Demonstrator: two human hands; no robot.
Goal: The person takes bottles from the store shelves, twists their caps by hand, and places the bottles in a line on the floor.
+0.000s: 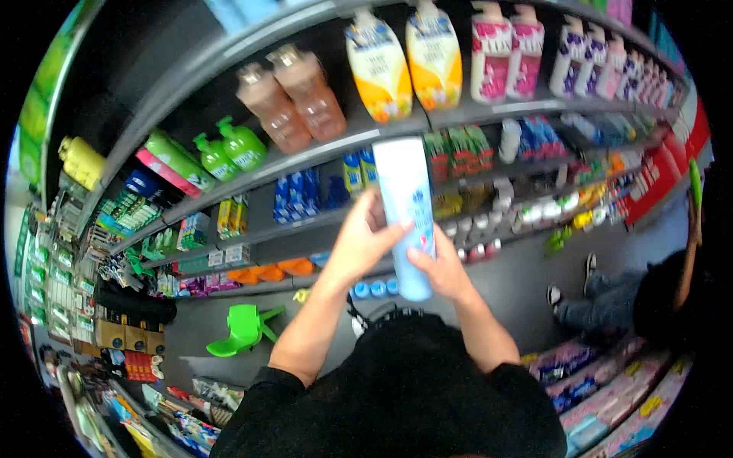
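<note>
Between my two hands is a light blue bottle [405, 191] with a white cap end, held nearly upright in front of the shelves. My left hand [366, 240] grips its left side, thumb lying across the front. On the lower right side, my right hand [441, 263] is closed round it, with its thumb on the front too. The fingers behind the bottle are hidden. The print on the label is too blurred to read.
Yellow-and-white pump bottles [378, 72] and pink pump bottles [491, 57] line the upper shelf [359, 141]. Small boxes [298, 196] fill lower shelves. A green plastic chair [244, 330] stands on the floor at left. Another person's legs [584, 305] show at right.
</note>
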